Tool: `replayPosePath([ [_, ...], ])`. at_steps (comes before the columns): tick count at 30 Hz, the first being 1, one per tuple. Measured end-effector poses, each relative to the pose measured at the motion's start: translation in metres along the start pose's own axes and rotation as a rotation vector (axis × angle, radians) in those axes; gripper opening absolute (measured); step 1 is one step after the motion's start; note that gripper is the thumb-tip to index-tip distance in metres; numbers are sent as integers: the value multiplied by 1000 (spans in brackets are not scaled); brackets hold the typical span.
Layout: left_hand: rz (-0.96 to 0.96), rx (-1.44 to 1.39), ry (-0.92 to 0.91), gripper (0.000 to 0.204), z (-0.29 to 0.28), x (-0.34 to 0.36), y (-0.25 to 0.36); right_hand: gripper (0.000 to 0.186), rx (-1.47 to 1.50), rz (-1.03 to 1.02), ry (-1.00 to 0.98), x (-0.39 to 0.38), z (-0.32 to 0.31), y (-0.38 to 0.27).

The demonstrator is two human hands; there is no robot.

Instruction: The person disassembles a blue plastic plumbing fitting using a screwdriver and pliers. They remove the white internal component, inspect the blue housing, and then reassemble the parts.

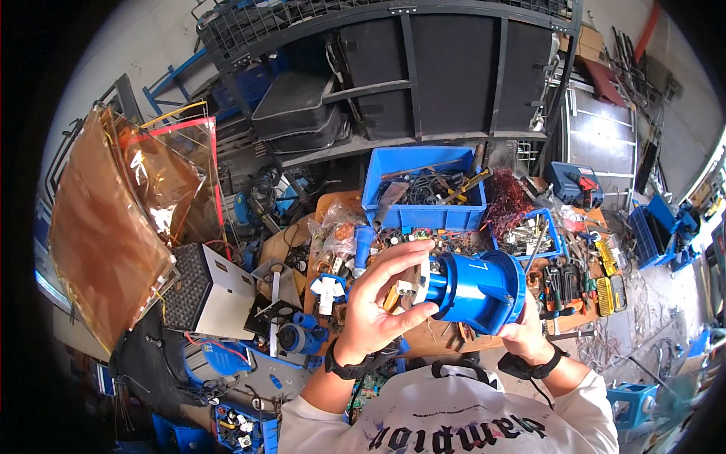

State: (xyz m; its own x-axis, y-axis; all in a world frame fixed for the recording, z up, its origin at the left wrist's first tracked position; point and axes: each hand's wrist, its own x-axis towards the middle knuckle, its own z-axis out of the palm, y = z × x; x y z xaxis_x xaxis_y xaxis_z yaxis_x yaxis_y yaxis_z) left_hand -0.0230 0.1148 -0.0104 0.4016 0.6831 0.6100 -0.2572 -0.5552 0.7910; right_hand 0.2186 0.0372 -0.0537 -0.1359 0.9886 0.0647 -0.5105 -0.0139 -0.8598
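Note:
A large blue cylindrical part (480, 284), which looks like an industrial connector, is held up in front of me over the workbench. It has a wide round flange on its right end. My right hand (529, 333) is closed round that flange from the right and below. At the left end, my left hand (370, 306) grips it with the thumb below and fingers above. Between the left thumb and fingers shows a small pale block with a brass-coloured piece (401, 295). The inside of the connector is hidden from this view.
Small parts litter the wooden bench (423, 348). Behind stands a blue bin (427, 218) of cables and tools, with a smaller blue tray (533, 238) of metal pieces beside it. Pliers and screwdrivers (563, 284) lie right. A white box (227, 291) stands left.

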Motion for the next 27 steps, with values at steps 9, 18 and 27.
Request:
replayPosePath([
  [9,-92,-124,98,90,2,-4,-9,104,-88,-104,29,-1,-5,7],
  [18,-603,-706,22,103,47,-36,-31,84,-172,-199,81,8,6,12],
  [27,-573,-698,254,79,51,-26,-11,93,-169,-205,17,10,12,20],
])
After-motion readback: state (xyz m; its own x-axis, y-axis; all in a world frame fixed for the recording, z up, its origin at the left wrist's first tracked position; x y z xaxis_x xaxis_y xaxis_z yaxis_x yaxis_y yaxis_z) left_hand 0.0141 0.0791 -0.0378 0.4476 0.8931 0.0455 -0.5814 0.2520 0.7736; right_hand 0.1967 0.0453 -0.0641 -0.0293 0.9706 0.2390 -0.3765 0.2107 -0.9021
